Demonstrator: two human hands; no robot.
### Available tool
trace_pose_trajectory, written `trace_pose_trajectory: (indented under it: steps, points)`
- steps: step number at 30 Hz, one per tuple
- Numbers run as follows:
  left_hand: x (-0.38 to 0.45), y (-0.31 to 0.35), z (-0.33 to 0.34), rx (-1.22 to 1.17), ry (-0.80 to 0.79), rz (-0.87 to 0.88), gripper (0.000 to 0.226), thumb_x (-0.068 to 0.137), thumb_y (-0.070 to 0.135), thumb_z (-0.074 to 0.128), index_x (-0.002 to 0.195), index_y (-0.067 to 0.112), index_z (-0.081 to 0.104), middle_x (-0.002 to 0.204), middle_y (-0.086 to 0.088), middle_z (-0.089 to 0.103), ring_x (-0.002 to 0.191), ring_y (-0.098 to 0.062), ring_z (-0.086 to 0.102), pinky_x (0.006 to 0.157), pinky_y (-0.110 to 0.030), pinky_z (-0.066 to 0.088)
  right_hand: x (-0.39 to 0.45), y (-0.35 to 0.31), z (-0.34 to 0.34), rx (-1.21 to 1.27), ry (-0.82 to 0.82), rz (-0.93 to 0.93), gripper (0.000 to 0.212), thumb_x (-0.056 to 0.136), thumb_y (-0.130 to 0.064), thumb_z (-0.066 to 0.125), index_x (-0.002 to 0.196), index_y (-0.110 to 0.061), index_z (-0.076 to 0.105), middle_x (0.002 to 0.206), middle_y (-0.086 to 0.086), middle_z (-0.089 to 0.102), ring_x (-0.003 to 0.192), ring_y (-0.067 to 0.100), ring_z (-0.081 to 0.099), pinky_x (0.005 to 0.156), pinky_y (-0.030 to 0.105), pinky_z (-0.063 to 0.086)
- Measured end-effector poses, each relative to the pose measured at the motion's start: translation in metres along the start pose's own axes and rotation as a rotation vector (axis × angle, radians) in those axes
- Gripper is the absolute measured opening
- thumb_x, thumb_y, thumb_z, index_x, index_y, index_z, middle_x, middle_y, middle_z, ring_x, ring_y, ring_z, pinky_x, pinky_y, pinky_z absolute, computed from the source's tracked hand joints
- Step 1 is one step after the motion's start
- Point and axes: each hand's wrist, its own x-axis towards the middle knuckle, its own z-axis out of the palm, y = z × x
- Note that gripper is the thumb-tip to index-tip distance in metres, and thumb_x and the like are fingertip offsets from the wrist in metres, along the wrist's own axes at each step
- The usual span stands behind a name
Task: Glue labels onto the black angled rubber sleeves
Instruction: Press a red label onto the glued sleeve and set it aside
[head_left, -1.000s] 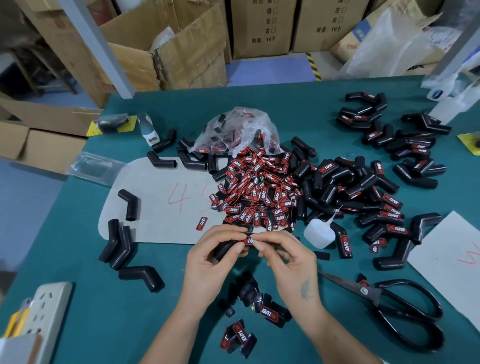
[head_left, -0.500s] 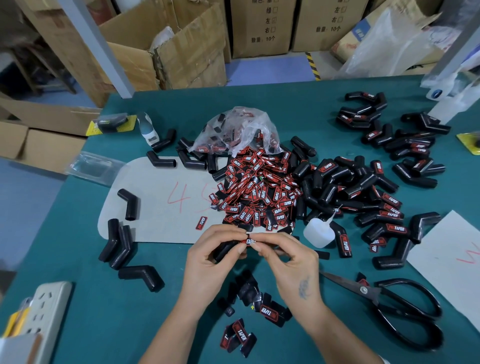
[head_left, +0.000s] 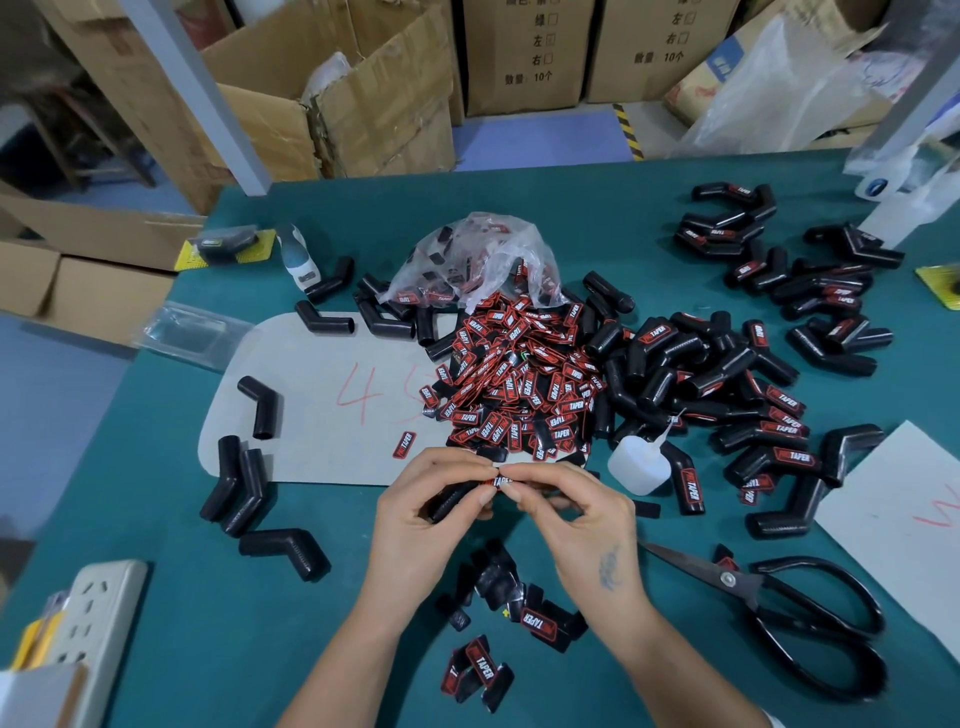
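Note:
My left hand (head_left: 426, 514) grips a black angled rubber sleeve (head_left: 451, 500) over the green table (head_left: 208, 649). My right hand (head_left: 576, 519) pinches a red and black label (head_left: 497, 480) against the sleeve's upper end, fingertips of both hands meeting there. A big heap of loose labels (head_left: 519, 384) lies just beyond the hands. Labelled sleeves (head_left: 748, 395) are piled to the right, and plain sleeves (head_left: 239, 483) lie at the left. A small white glue bottle (head_left: 636, 462) stands right of the hands.
Black scissors (head_left: 779, 603) lie at the near right. Label scraps (head_left: 498, 603) sit between my forearms. A grey card (head_left: 332, 400) with red writing, a clear bag (head_left: 478, 260), a power strip (head_left: 98, 613) and white paper (head_left: 904, 519) are around. Cardboard boxes (head_left: 363, 98) stand behind the table.
Both hands stay almost where they were, the fingers shifting slightly on the label and sleeve.

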Motion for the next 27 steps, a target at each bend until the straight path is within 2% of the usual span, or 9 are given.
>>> trace_pose_trajectory:
  steps: [5, 10, 14, 24, 27]
  points:
    - [0.0001, -0.0002, 0.0002, 0.007, 0.019, -0.002, 0.013, 0.089, 0.023, 0.078, 0.101, 0.024, 0.084, 0.108, -0.001, 0.072, 0.094, -0.027, 0.072, 0.071, -0.030, 0.061, 0.0002, -0.0027, -0.0017, 0.025, -0.026, 0.038, 0.016, 0.090, -0.031, 0.076, 0.103, -0.038, 0.081, 0.101, -0.014, 0.079, 0.095, 0.018, 0.075, 0.078, 0.038, 0.060]
    - [0.0007, -0.0015, -0.0022, 0.005, 0.016, -0.013, 0.015, 0.089, 0.017, 0.080, 0.101, 0.024, 0.085, 0.109, -0.002, 0.073, 0.096, -0.025, 0.073, 0.072, -0.029, 0.062, 0.0017, -0.0034, -0.0036, 0.038, -0.061, 0.078, 0.030, 0.092, -0.009, 0.078, 0.105, -0.036, 0.082, 0.102, -0.011, 0.079, 0.092, 0.017, 0.076, 0.080, 0.041, 0.061]
    - [0.0008, -0.0007, -0.0026, -0.006, 0.017, -0.025, 0.017, 0.089, 0.013, 0.080, 0.101, 0.024, 0.086, 0.109, -0.003, 0.074, 0.096, -0.025, 0.074, 0.073, -0.029, 0.063, 0.0016, -0.0046, -0.0050, 0.032, -0.063, 0.069, 0.029, 0.093, -0.011, 0.078, 0.106, -0.036, 0.081, 0.102, -0.012, 0.080, 0.093, 0.019, 0.076, 0.082, 0.042, 0.062]
    - [0.0012, 0.0011, -0.0019, 0.001, 0.028, -0.031, 0.023, 0.087, 0.008, 0.079, 0.098, 0.027, 0.085, 0.109, 0.000, 0.076, 0.094, -0.024, 0.075, 0.073, -0.029, 0.063, 0.0023, -0.0062, -0.0027, 0.066, -0.036, 0.083, 0.024, 0.091, -0.014, 0.080, 0.102, -0.034, 0.083, 0.100, -0.007, 0.080, 0.090, 0.018, 0.076, 0.079, 0.026, 0.060]
    - [0.0017, 0.0016, -0.0025, 0.007, 0.024, -0.022, 0.026, 0.087, 0.009, 0.079, 0.099, 0.031, 0.086, 0.110, 0.001, 0.076, 0.096, -0.023, 0.075, 0.073, -0.029, 0.063, 0.0018, -0.0080, -0.0037, 0.078, -0.041, 0.087, 0.018, 0.090, -0.023, 0.080, 0.102, -0.035, 0.083, 0.100, -0.008, 0.080, 0.091, 0.017, 0.076, 0.080, 0.025, 0.060]
